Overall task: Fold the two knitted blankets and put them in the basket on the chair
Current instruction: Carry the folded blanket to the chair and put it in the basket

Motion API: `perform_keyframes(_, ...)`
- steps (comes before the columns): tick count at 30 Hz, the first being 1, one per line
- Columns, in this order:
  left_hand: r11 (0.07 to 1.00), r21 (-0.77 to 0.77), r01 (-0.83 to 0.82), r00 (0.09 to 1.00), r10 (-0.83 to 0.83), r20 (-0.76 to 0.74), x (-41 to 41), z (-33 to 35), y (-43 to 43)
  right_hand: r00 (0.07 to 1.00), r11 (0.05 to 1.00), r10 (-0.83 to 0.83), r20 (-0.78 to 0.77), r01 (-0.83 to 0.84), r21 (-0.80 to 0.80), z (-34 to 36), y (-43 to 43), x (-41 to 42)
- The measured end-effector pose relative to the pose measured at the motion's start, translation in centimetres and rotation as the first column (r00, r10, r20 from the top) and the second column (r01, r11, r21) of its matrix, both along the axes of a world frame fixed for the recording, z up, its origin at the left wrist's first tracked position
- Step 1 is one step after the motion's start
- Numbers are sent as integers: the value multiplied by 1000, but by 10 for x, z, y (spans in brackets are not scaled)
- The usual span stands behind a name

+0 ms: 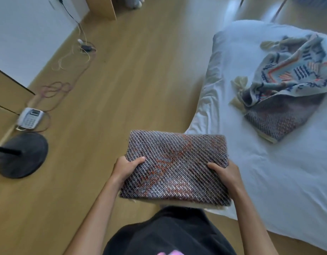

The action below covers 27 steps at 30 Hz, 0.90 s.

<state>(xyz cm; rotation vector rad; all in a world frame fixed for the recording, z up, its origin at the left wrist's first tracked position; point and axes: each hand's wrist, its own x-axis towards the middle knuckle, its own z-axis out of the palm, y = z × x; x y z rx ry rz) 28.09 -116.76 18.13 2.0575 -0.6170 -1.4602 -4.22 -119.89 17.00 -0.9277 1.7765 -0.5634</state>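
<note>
Both hands grip the folded blanket [174, 168]: your left hand [125, 167] and right hand [226, 173] clamp its sides, above the floor beside the bed [269, 172]. Second blanket [288, 83] lies crumpled on the bed. Phone [30, 117], cables [74, 57], and fan base [22, 155] are off left.

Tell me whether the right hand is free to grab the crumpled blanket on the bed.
Probably not yet. The right hand and left hand both grip the folded blanket, while the crumpled blanket lies farther up the bed, with nothing between.
</note>
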Motion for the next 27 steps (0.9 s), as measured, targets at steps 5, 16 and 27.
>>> perform_keyframes(5, 998, 1, 63, 997, -63, 34, 24, 14, -98, 998, 998, -65, 23, 65, -1, 8, -81, 24)
perform_keyframes(16, 982, -10, 190, 982, -189, 13, 85, 15, -313, 982, 983, -185, 24, 185, 8, 21, -256, 84)
perform_keyframes(27, 949, -60, 311, 949, -314, -39, 143, 21, -555, 930, 931, -365, 41, 365, -1, 39, -444, 152)
